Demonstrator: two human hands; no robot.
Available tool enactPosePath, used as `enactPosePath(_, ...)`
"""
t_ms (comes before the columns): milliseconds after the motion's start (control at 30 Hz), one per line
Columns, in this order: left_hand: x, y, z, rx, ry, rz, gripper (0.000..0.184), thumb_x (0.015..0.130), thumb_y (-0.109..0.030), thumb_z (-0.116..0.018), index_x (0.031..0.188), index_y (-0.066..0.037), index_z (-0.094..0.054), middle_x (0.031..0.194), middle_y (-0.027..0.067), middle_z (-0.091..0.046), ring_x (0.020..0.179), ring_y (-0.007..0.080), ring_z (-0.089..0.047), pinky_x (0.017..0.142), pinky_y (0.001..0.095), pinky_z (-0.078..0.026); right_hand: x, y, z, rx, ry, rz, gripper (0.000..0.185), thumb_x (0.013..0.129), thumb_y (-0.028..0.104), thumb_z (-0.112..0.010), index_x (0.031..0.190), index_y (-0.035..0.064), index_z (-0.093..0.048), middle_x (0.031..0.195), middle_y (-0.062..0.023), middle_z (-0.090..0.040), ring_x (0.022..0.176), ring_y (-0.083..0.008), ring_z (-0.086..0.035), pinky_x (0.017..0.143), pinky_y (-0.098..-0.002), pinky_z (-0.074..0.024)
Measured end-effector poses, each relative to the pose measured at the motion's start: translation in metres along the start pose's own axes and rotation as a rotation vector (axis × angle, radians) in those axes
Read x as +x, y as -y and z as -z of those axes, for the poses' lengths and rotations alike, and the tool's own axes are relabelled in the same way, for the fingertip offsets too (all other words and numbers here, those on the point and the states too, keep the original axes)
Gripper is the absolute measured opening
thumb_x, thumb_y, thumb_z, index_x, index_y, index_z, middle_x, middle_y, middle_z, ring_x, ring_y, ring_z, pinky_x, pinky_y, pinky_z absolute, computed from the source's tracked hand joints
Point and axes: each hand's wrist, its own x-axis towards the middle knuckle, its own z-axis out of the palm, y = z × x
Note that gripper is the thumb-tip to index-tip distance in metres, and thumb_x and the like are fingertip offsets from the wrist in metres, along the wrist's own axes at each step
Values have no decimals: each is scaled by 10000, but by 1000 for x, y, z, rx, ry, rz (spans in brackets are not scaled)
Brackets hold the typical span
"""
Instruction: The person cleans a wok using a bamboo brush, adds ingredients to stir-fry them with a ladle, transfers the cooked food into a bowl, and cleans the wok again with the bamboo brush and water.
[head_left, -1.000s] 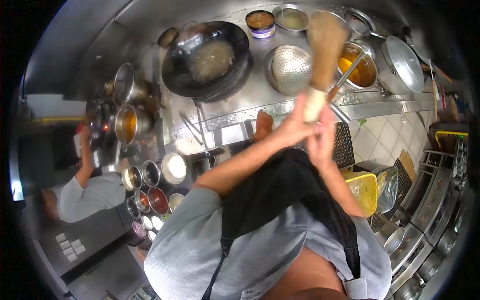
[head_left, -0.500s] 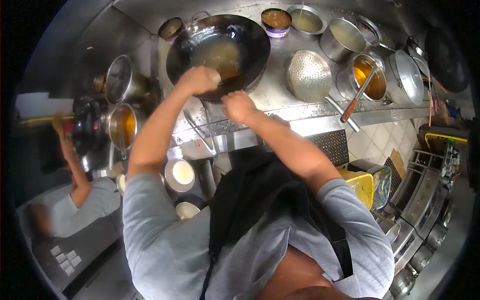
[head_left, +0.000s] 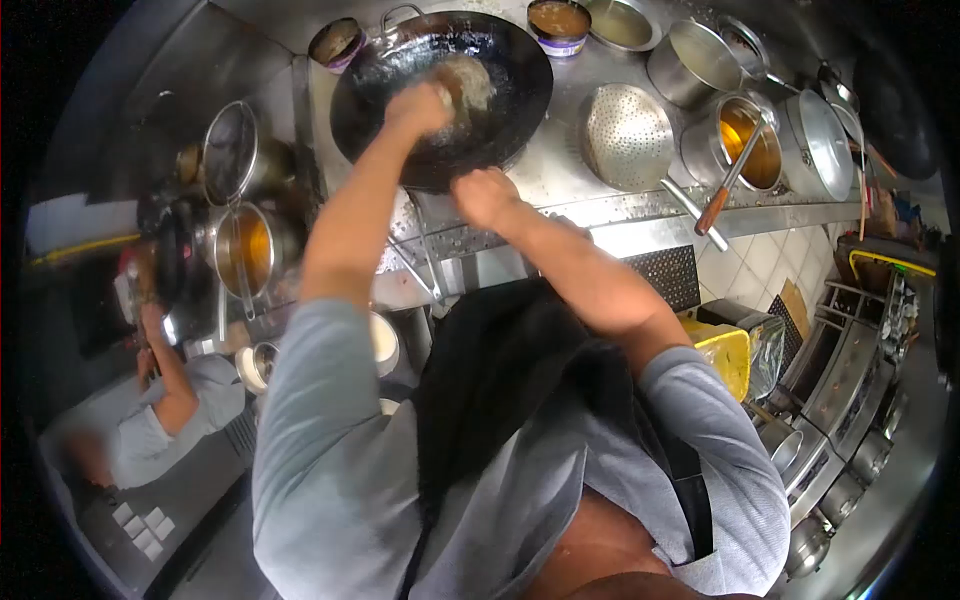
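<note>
A large black wok (head_left: 360, 105) sits at the upper left of the metal counter, with some cloudy liquid inside. My left hand (head_left: 420, 108) is over the wok, closed round the handle of a bamboo brush (head_left: 462, 85); the brush is blurred and its bristle end is down in the bowl. At the wok's near rim, my right hand (head_left: 485, 197) is closed on the edge, its fingertips partly hidden.
A perforated ladle (head_left: 628, 135), a pot of orange liquid (head_left: 748, 145) with a wooden-handled tool, and a lidded pot (head_left: 820, 145) stand to the right. Tongs (head_left: 425, 240) lie below the wok. A co-worker (head_left: 170, 410) is at the left. A yellow bin (head_left: 728, 360) stands lower right.
The brush went from upright in both hands, right of the wok, down into the wok. My right hand moved left to the near rim. Since the last frame, my left hand has moved further up inside the wok.
</note>
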Motion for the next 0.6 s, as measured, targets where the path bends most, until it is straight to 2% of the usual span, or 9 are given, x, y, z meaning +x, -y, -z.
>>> enactPosePath(67,24,3,-9,-163,-74,43,646,740,-452,-709,1309,-154,-643,1223,208,-674,1084,359,-677,933,436,-533,1,-3,3,6,-19,6,236,852,168,-553,876,76,-768,947,-194,-740,930,-327,-728,881,-434,-533)
enactPosePath(133,20,-10,-29,-296,-143,39,698,726,-447,-724,1353,-158,-619,1238,214,-667,1088,357,-678,939,416,-529,-7,-3,10,19,-28,33,233,853,175,-557,871,87,-772,946,-198,-739,924,-331,-728,870,-435,-542)
enactPosePath(167,-6,-19,-27,-354,-97,35,746,710,-401,-736,1404,-178,-580,1266,214,-655,1119,340,-671,953,390,-520,-8,-2,14,5,-7,37,235,855,178,-556,871,88,-773,941,-197,-739,920,-332,-728,863,-437,-544)
enactPosePath(233,-42,-16,-20,-249,16,-30,725,711,-371,-736,1396,-183,-589,1265,201,-660,1117,355,-667,961,405,-517,-7,-2,17,-17,32,42,238,860,182,-554,871,90,-774,930,-196,-739,912,-334,-729,848,-441,-550)
enactPosePath(300,-101,-19,22,-52,180,-101,682,722,-352,-719,1377,-194,-609,1198,206,-688,1091,360,-675,959,422,-524,-3,-7,1,-9,-19,38,241,855,176,-552,861,78,-772,921,-193,-741,910,-333,-729,846,-443,-549)
enactPosePath(367,-118,6,27,249,216,-157,606,744,-321,-704,1332,-189,-639,1121,210,-711,1044,364,-693,941,436,-541,0,-6,-6,-14,-73,13,236,850,170,-556,858,77,-773,924,-191,-742,909,-332,-730,857,-440,-544)
enactPosePath(433,-96,30,32,494,283,-47,540,769,-297,-690,1294,-180,-652,1102,209,-714,1043,351,-698,931,436,-551,0,-2,-4,14,-56,11,231,842,160,-561,862,73,-774,924,-194,-742,908,-332,-730,870,-440,-537)
enactPosePath(500,-36,69,21,444,158,43,497,785,-318,-700,1256,-163,-664,1128,201,-711,1044,353,-697,929,434,-551,-3,0,0,44,-52,8,226,834,150,-566,868,70,-775,927,-196,-741,910,-331,-731,883,-439,-529)
enactPosePath(600,27,53,25,283,5,55,535,770,-365,-705,1258,-148,-659,1130,215,-705,1046,370,-690,925,448,-549,-7,0,8,73,-68,4,222,826,138,-573,877,67,-776,935,-198,-741,921,-329,-730,897,-441,-520)
